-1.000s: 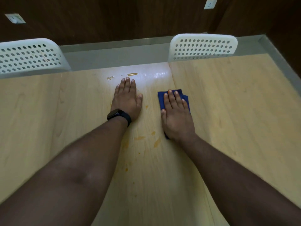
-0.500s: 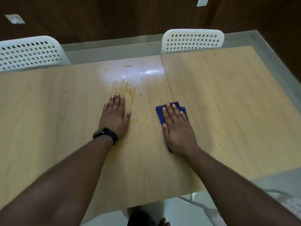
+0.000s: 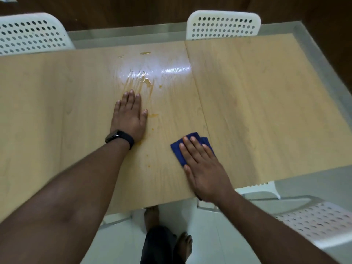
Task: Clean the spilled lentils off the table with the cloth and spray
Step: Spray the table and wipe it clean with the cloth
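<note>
Left hand (image 3: 130, 116) lies flat on the tabletop (image 3: 266, 103) at centre frame, palm down, fingers together and straight, gripping nothing; black watch (image 3: 119, 138) on the wrist. Orange lentil smears (image 3: 141, 80) streak the shiny wet patch just above its fingertips, upper centre of frame; smaller spots (image 3: 153, 115) sit beside the thumb and trail toward the near edge. Right hand (image 3: 204, 168) at lower right of centre, fingers spread, palm pressing flat on the folded blue cloth (image 3: 178, 150); cloth lies near the front edge, apart from the main smears. No spray bottle in view. Two white perforated chairs (image 3: 223, 24) behind the far edge, another (image 3: 316, 221) at lower right. Bare feet (image 3: 182, 244) on pale floor below
</note>
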Motion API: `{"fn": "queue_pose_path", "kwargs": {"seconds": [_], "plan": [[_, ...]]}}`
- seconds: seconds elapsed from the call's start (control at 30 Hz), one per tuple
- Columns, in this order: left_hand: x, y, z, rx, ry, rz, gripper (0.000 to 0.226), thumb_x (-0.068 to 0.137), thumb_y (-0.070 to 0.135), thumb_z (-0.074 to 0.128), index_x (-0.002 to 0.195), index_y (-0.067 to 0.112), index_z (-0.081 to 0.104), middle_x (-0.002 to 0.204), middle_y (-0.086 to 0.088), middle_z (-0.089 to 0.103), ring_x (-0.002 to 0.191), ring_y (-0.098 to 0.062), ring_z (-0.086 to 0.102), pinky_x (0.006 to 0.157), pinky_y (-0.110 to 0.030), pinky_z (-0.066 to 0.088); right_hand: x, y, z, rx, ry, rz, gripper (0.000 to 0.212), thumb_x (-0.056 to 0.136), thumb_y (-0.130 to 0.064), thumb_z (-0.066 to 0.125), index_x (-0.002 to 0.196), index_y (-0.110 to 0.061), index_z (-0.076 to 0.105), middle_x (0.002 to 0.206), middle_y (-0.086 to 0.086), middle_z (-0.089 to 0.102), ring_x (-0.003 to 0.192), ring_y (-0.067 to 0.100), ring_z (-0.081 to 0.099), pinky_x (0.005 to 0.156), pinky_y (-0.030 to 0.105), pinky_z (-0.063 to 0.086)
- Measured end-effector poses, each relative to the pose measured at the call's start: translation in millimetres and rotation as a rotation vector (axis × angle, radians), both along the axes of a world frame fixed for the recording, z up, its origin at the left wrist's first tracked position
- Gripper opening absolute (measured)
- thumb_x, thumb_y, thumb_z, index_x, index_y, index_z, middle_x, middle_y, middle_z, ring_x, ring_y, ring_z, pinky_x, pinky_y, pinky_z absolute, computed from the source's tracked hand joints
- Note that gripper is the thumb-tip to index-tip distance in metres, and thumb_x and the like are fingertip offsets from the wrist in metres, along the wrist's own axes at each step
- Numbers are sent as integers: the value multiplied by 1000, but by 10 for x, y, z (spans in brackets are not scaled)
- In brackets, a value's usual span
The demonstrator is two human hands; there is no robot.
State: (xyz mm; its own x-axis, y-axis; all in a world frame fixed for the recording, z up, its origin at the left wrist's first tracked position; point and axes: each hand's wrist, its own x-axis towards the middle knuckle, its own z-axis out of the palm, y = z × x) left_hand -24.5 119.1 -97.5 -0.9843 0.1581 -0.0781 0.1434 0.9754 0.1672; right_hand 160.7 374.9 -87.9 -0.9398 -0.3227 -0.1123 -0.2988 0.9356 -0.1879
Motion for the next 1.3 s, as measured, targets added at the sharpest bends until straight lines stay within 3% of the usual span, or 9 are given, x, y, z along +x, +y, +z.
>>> {"fn": "queue_pose_path", "kwargs": {"seconds": [0.23, 0.4, 0.57, 0.73, 0.9, 1.17, 1.3], "plan": [[7, 14, 14, -10, 16, -1, 67, 108, 46, 17, 167, 15, 10, 175, -7, 5, 161, -22, 2, 130, -44, 4, -661, -317, -72, 4, 43, -271, 65, 109, -38, 20, 168, -15, 6, 176, 4, -1, 162, 21, -7, 131, 46, 8], [23, 7, 19, 14, 26, -3, 66, 108, 46, 19, 166, 15, 15, 174, -8, 9, 161, -23, 3, 130, -43, 5, -121, -669, -82, -34, 21, -141, 65, 110, -38, 20, 168, -15, 2, 175, 5, -8, 161, 20, -14, 131, 46, 6], [49, 16, 48, 20, 30, 0, 67, 107, 47, 16, 166, 15, 15, 174, -8, 9, 161, -23, 3, 131, -42, 4, 346, -336, -53, -25, 5, -40, 64, 112, -37, 24, 168, -16, 2, 176, 1, -7, 161, 17, -12, 131, 46, 11], [27, 16, 1, 26, 37, 5, 66, 108, 46, 18, 166, 14, 15, 174, -8, 9, 161, -23, 3, 131, -43, 5, -175, -203, -76, -5, 31, -120, 64, 110, -39, 19, 168, -18, 5, 176, 1, -3, 161, 17, -9, 131, 45, 9], [3, 2, -43, 9, 37, 4, 67, 108, 46, 17, 167, 14, 11, 174, -8, 5, 161, -23, 1, 131, -42, 5, -1080, -590, -83, -35, 69, -275, 64, 109, -39, 19, 168, -15, 8, 176, 3, 2, 162, 21, -3, 130, 47, 10], [-166, -49, 15, -4, -23, -13, 71, 108, 49, 19, 167, 15, 1, 174, -8, -6, 161, -23, -6, 130, -42, 1, -793, -614, -27, -39, 9, -24, 63, 111, -40, 20, 168, -19, 0, 176, -2, -7, 160, 13, -15, 131, 44, 9], [-452, -131, -3, 10, -18, -34, 72, 107, 51, 22, 167, 16, 0, 174, -7, -8, 161, -21, -8, 130, -41, -1, -1210, -475, -35, -18, 26, -123, 63, 111, -40, 17, 168, -20, 2, 176, -2, -6, 160, 14, -13, 131, 44, 7]]}}
